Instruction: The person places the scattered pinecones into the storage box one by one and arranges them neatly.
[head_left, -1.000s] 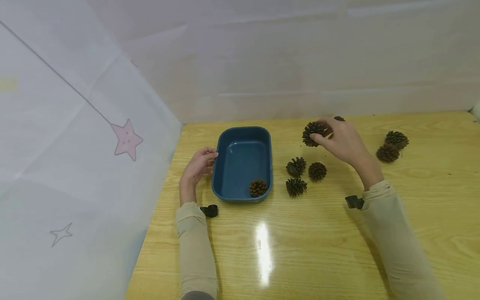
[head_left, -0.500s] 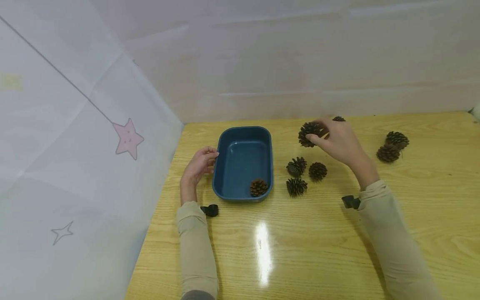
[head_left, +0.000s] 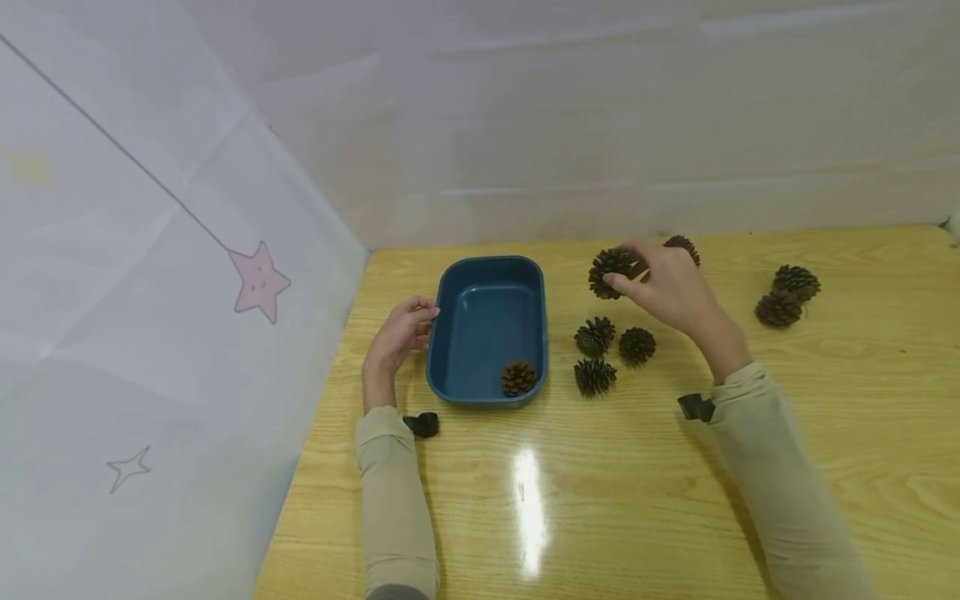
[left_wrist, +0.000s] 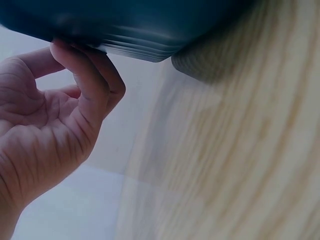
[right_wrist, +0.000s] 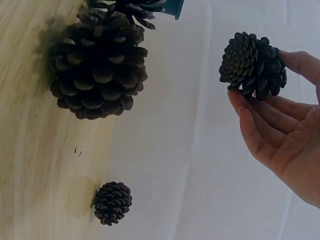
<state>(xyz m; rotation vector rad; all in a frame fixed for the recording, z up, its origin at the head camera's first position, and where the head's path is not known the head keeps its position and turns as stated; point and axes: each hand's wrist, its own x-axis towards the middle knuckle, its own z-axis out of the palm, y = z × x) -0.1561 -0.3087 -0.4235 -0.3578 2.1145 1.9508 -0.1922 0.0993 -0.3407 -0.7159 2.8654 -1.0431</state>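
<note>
My right hand holds a dark brown pine cone above the table, pinched between thumb and fingers. In the right wrist view this pine cone is well apart from the tabletop. My left hand is at the left side of a dark blue rectangular box. Its bent fingertips touch the box's outer wall, with none seen inside. One lighter brown pine cone lies in the box's near right corner. Between the box and my right arm, three pine cones lie close together.
Behind my right hand lies another pine cone, partly hidden. Two more pine cones touch each other farther right on the wooden table. A pale sheet rises behind the table, and another with drawn stars stands at left.
My right hand has moved slightly left with its pine cone, closer to the box, uncovering more of the pine cone behind it. My left hand stays at the box's side.
</note>
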